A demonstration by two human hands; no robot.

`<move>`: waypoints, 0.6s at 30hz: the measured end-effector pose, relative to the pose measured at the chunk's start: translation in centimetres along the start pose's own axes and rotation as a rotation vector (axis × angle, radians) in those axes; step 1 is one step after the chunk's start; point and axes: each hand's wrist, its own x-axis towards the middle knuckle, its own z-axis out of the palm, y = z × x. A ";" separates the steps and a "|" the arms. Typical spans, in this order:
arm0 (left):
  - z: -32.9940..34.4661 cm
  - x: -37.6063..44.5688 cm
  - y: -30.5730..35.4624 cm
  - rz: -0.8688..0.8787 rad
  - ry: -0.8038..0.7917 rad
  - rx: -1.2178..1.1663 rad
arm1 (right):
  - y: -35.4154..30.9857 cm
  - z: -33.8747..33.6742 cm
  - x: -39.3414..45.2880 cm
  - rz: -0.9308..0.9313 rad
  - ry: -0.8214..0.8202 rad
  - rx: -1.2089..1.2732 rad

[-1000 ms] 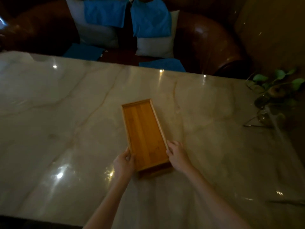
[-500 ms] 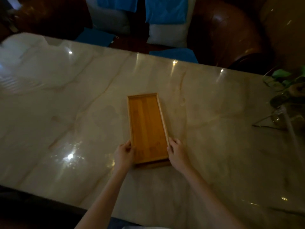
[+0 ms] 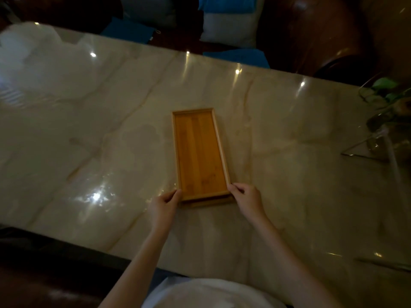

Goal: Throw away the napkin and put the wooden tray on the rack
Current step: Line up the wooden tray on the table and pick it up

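A long, empty wooden tray (image 3: 199, 152) lies lengthwise on the glossy marble table (image 3: 89, 134), its short near end toward me. My left hand (image 3: 164, 204) grips the tray's near left corner, thumb on the rim. My right hand (image 3: 246, 197) grips the near right corner the same way. The near end looks slightly raised, with a dark gap and a reflection under it. No napkin and no rack are in view.
A potted plant in a glass vessel (image 3: 391, 121) stands at the table's right edge. Behind the table is a brown leather sofa (image 3: 311, 34) with blue and white cushions (image 3: 226, 23). The table's near edge runs just in front of my body.
The tray has swung from a slant to nearly straight ahead of me. Both hands kept their hold on its near corners while my view shifted back and down.
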 end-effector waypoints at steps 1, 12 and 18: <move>0.0 -0.2 0.0 -0.008 0.013 -0.009 | 0.1 0.1 -0.1 -0.004 0.002 -0.004; 0.2 -0.9 -0.5 -0.031 0.075 -0.050 | 0.9 0.4 -1.0 -0.030 0.035 -0.014; 0.3 -0.7 -1.5 -0.055 0.021 -0.053 | 1.3 0.5 -1.6 -0.004 0.061 0.045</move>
